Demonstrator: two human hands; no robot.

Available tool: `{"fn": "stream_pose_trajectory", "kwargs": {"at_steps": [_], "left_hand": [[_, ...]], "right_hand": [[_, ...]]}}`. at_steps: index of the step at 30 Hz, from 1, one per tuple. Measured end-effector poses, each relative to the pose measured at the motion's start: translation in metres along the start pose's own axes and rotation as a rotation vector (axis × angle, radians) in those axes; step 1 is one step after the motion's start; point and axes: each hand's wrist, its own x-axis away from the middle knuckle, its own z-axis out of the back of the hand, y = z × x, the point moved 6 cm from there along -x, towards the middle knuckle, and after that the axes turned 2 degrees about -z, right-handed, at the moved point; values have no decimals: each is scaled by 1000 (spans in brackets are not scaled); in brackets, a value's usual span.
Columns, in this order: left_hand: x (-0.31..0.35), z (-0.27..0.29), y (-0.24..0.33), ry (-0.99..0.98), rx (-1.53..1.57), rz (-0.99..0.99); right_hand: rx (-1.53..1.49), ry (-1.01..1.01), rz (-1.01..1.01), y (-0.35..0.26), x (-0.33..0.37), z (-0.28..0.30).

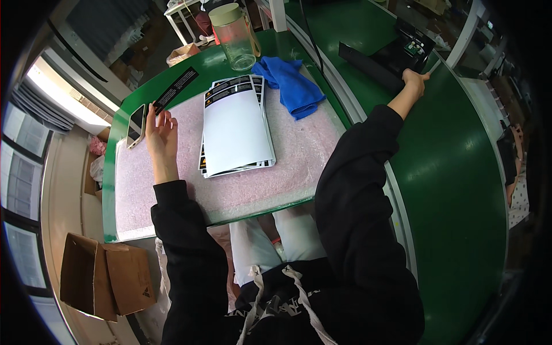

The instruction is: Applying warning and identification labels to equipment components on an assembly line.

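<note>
The left hand's (pixel 161 134) thumb and forefinger seem to be pinching the near end of a black label strip (pixel 177 89), the other fingers curling loosely apart; the right hand (pixel 414 84) is bending over a black housing's (pixel 374 70) corner, its grip too hidden to tell. The strip is already lying apart from the sheet stack (pixel 238 129) and not sitting on the housing, whose circuit board (pixel 413 48) is showing, so the work is looking unfinished. A phone (pixel 136 127) is crowding the strip's left; a pale rail (pixel 398 201) is dividing stack from housing, the green bench (pixel 454 178) offering room nearer the body.
</note>
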Motion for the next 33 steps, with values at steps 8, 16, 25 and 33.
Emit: {"fn": "stream_pose_trajectory", "kwargs": {"at_steps": [8,16,25,33], "left_hand": [[2,2,6,38,-17,-40],[-2,4,6,7,20,-37],[14,-12,15,-104,18,-62],[120,-44,52,-212,100,-123]], "right_hand": [[-41,-265,-145,-11,44,-4],[-216,78,-27,-10,69,21],[-361,346,415,-52,107,90],[-469,676,1163,-99,233,195]]}}
